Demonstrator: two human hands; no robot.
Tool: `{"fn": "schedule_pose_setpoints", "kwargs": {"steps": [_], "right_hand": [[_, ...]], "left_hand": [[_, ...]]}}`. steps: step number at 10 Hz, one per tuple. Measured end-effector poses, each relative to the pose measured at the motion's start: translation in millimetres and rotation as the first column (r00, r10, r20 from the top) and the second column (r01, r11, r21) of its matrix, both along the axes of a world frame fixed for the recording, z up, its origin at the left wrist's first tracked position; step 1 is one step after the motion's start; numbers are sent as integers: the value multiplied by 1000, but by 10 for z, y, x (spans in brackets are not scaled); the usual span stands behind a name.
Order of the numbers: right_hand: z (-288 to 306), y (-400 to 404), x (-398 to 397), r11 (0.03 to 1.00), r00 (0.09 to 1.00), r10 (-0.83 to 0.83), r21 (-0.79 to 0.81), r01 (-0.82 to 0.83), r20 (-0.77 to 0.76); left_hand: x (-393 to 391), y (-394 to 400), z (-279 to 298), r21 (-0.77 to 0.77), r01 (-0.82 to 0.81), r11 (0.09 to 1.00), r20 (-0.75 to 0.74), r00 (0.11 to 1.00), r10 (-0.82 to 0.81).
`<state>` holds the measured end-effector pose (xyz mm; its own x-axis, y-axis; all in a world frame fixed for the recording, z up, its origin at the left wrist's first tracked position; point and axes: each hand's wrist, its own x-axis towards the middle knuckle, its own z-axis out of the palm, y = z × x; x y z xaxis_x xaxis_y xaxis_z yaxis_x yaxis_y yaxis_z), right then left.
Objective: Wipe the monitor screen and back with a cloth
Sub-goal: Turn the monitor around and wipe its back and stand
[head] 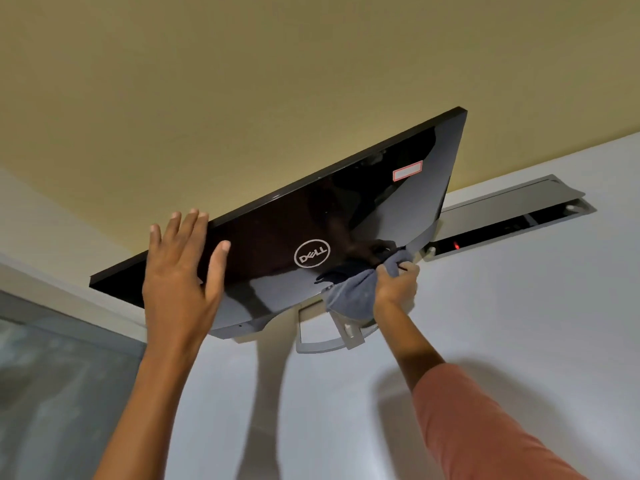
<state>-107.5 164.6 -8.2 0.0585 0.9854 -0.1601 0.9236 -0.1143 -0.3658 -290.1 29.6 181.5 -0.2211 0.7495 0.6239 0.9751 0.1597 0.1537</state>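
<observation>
A: Monitor (pixel 277 216) is sitting on the white desk (pixel 519 306), back facing us. Left hand (pixel 180 271) is bracing it w/ flat, released fingers (pixel 194 223), so it could be tipping if the push gets hard.

B: Right hand (pixel 396 282) is clenching the cloth (pixel 349 296) near the stand (pixel 332 337). Screen side is hidden, and I can't read the sticker (pixel 407 170).

Left hand (pixel 180 271) flat on monitor (pixel 311 209) back; right hand (pixel 396 282) grips cloth (pixel 349 292) against it.
</observation>
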Motion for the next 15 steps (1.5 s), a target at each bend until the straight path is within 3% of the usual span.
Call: {"fn": "schedule_pose_setpoints", "kwargs": {"steps": [1, 3, 4, 5, 6, 7, 8, 9, 10, 11, 12, 13, 14, 15], "right_hand": [[119, -26, -113, 824, 346, -551, -429, 370, -760], [281, -207, -135, 940, 639, -329, -303, 155, -695], [129, -49, -61, 934, 764, -337, -297, 198, -550], [34, 52, -67, 920, 760, -391, -224, 320, -519], [65, -106, -75, 990, 778, -143, -88, 113, -611], [33, -166, -70, 995, 786, 35, -56, -88, -617], [76, -287, -40, 996, 747, 34, -40, -81, -664], [49, -482, -98, 998, 694, 11, 47, 34, -720], [-28, -703, -182, 976, 742, 114, 213, 40, -661], [-70, -710, -175, 961, 804, 178, 277, -17, -568], [-255, -874, -132, 936, 881, 288, 305, -177, -374], [-509, -1120, -109, 941, 917, 333, 133, -310, -219], [-565, -1291, -226, 969, 928, 227, 163, -185, -297], [-249, -1206, -457, 946, 847, 99, 314, 83, -523]], "left_hand": [[-180, -146, -4, 29, -39, 999, 33, 999, 38], [-336, -240, -64, 96, 0, 995, 20, 1000, -2], [-354, -242, -73, 98, 28, 995, 13, 999, -29], [-391, -259, -68, 81, 46, 996, 10, 999, -47], [-422, -279, -67, 61, 84, 995, 17, 996, -85], [-462, -271, -66, 55, 103, 993, 9, 995, -103], [-512, -262, -81, 55, 122, 991, -5, 993, -122], [-522, -285, -101, 52, 138, 989, -28, 990, -137], [-652, -404, -165, 100, 96, 990, -61, 994, -90], [-794, -493, -189, 145, 67, 987, -44, 997, -61], [-909, -548, -219, 165, 108, 980, -3, 994, -109], [-914, -541, -221, 184, 136, 974, 25, 989, -143], [-940, -554, -209, 190, 171, 967, 33, 983, -180], [-983, -566, -211, 178, 207, 962, 29, 976, -216]]}}
